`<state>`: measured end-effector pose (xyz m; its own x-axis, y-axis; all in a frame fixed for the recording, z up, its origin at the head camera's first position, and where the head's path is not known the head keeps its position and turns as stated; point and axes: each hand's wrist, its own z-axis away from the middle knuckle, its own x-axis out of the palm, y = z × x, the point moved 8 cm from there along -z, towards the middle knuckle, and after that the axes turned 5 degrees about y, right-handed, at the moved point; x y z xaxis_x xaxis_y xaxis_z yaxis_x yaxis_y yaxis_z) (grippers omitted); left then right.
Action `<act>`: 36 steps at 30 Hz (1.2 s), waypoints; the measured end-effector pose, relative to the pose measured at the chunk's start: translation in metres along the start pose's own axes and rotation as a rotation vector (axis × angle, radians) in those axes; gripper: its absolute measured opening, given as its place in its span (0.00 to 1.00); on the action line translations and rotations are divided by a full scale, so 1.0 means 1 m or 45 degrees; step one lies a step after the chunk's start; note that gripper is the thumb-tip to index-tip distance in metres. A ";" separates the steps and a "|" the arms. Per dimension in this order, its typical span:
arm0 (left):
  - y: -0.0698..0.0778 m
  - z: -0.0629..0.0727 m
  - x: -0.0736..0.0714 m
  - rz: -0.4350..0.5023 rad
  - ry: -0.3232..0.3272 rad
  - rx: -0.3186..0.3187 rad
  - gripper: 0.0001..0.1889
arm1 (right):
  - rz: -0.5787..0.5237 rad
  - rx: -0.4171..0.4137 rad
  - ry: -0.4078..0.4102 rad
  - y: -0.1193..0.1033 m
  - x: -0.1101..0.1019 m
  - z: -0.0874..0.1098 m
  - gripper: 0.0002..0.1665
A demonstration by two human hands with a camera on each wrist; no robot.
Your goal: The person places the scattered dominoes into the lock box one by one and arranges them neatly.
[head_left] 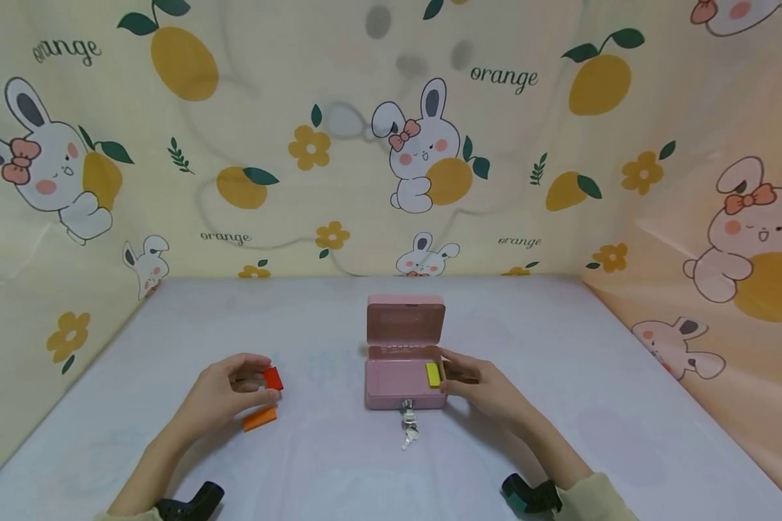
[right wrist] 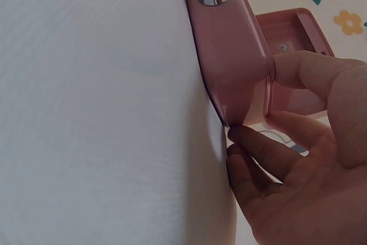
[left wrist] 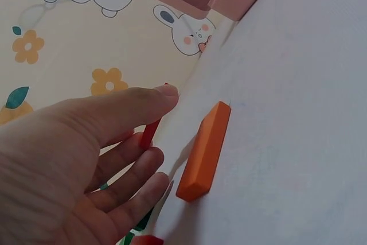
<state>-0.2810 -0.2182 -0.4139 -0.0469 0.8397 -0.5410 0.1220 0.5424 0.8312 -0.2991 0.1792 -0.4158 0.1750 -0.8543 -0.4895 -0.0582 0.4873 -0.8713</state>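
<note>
Scanning outward, I see keys (head_left: 410, 436) trailing from the front lock (head_left: 407, 404), then the orange block (head_left: 260, 420) resting on the tabletop (head_left: 326, 463) near my left grip (head_left: 231, 383), which pinches the red block (head_left: 273, 378). My right grip (head_left: 485, 380) clasps the pink box (head_left: 384, 402) by its right side, probably steadying it; the yellow block (head_left: 433, 375) lies inside, before the raised lid (head_left: 405, 323).

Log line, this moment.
left hand: holds red block; right hand: holds pink box; lid: open; yellow block: inside; orange block: on table
</note>
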 end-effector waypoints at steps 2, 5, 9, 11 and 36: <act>0.001 0.001 0.001 0.012 -0.006 -0.005 0.33 | -0.003 0.001 -0.001 0.001 0.000 0.000 0.35; 0.003 0.001 0.002 0.018 -0.010 -0.005 0.32 | 0.001 0.004 0.004 0.002 0.000 0.000 0.35; 0.005 0.001 0.002 0.028 -0.005 0.005 0.32 | 0.011 0.017 0.008 0.003 0.001 -0.001 0.35; 0.006 0.001 0.004 0.036 -0.005 0.013 0.32 | 0.006 0.018 0.005 0.003 0.001 -0.002 0.35; 0.076 -0.013 0.060 0.086 -0.082 0.369 0.25 | -0.013 0.017 0.017 0.002 0.002 0.000 0.35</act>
<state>-0.2875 -0.1259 -0.3817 0.0327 0.8650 -0.5007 0.4010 0.4475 0.7993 -0.2988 0.1786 -0.4180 0.1627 -0.8614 -0.4812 -0.0431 0.4810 -0.8757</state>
